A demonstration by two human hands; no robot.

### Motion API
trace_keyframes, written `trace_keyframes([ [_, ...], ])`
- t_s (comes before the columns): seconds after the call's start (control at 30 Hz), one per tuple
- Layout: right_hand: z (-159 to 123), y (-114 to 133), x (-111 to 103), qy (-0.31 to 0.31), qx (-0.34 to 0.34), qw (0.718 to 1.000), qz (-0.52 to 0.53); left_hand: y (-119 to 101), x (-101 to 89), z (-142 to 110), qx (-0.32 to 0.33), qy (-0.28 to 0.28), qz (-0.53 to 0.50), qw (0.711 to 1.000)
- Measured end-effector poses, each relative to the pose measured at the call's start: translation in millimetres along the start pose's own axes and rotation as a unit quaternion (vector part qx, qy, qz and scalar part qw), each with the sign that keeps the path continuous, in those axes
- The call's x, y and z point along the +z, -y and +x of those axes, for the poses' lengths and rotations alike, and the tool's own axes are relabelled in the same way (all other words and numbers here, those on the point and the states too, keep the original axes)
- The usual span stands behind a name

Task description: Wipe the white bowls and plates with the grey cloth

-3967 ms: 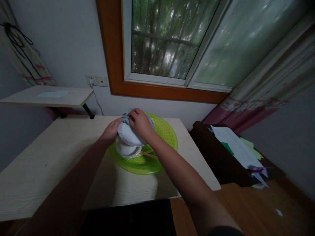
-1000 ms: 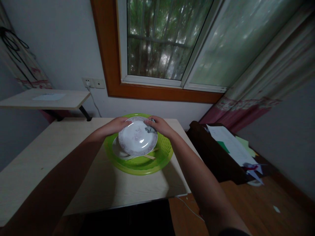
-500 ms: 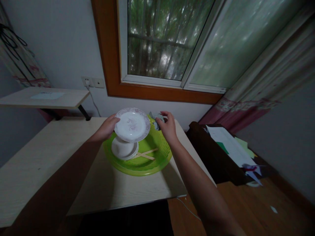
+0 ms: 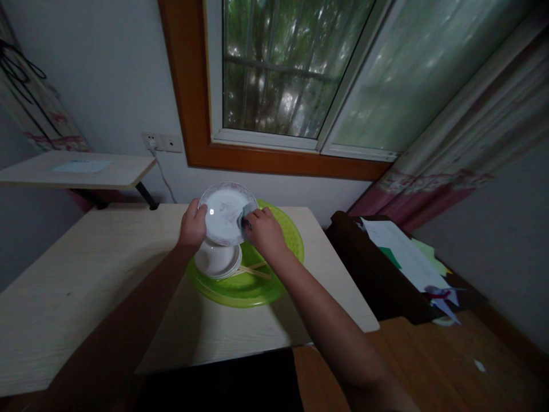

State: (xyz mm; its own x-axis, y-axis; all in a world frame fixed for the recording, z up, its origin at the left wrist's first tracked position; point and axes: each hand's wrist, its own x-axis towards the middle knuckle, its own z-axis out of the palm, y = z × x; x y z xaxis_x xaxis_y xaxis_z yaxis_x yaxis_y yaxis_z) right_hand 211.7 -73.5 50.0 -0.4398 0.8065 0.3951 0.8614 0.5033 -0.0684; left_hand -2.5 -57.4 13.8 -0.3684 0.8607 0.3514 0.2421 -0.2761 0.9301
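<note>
A white plate point(image 4: 223, 213) with a patterned rim is tilted up in front of me, its left edge gripped by my left hand point(image 4: 193, 226). My right hand point(image 4: 265, 230) is closed on a grey-green cloth point(image 4: 244, 215), pressed against the right side of the plate's face. Below the plate, a stack of small white dishes point(image 4: 217, 260) sits in a bright green plastic basket point(image 4: 253, 298). Several light wooden chopsticks point(image 4: 256, 270) lie crossed in the basket, right of the stack. My fingers hide part of the cloth.
The basket stands on a pale wooden table point(image 4: 171, 320). A raised shelf point(image 4: 128, 174) with a paper sheet is at the left. Behind are a wall socket point(image 4: 160, 142) and a window. To the right, papers point(image 4: 403, 257) lie on a dark brown piece of furniture.
Half a second ago my right hand held the cloth away from the plate, at the right; now the cloth touches the plate's face. Earlier, both hands gripped the plate's edges. The dishes stay put.
</note>
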Motion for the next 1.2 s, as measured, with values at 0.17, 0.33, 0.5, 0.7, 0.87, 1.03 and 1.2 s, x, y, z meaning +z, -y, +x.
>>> trace_keyframes([
  [0.17, -2.7, 20.5, 11.6, 0.044, -0.058, 0.985, 0.158, 2.4, 0.8, 0.4, 0.033, -0.042, 0.032, 0.998],
  [0.33, -4.7, 37.5, 17.8, 0.013, -0.138, 0.944, 0.299, 7.3, 1.3, 3.3, 0.034, -0.048, -0.001, 0.998],
  [0.5, -2.8, 21.4, 20.7, 0.024, -0.168, 0.949, 0.265, 14.4, -0.4, 3.3, 0.036, -0.050, -0.041, 0.997],
  [0.7, 4.8, -19.4, 5.7, 0.063, -0.157, 0.981, 0.093, 9.8, -4.4, 4.4, 0.001, -0.011, -0.056, 0.998],
  [0.87, 15.4, -29.4, -9.6, 0.042, -0.108, 0.993, -0.030, -0.2, -3.9, 4.1, -0.058, 0.058, -0.104, 0.991],
  [1.03, 21.6, -25.4, -8.8, 0.013, -0.103, 0.993, -0.053, -2.7, -4.5, 4.1, -0.119, 0.103, -0.146, 0.977],
  [1.2, 23.3, -20.7, -8.1, 0.002, -0.151, 0.987, -0.061, -2.9, -5.6, 5.3, -0.149, 0.156, -0.173, 0.961],
])
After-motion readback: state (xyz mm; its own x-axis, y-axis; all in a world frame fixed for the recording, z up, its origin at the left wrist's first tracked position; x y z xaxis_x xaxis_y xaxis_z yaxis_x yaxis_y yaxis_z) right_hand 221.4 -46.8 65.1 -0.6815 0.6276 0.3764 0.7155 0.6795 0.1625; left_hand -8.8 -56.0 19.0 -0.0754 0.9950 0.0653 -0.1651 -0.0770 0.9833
